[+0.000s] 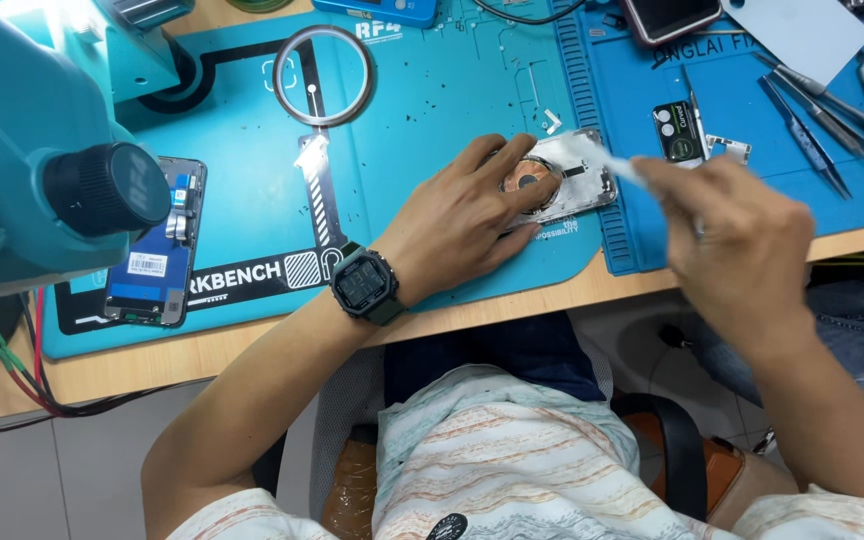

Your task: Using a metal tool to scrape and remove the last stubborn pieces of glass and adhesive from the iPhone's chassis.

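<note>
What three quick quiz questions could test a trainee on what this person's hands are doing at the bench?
1. True or false: the left hand presses down on the opened phone back that lies on the blue mat.
2. Which hand holds the thin white tool: A) the left, B) the right, C) neither?
3. What is worn on the left wrist?

Key:
1. True. Its fingers rest on the back panel, beside the copper-coloured coil.
2. B. The right hand pinches it, its tip pointing at the panel.
3. A dark square wristwatch.
</note>
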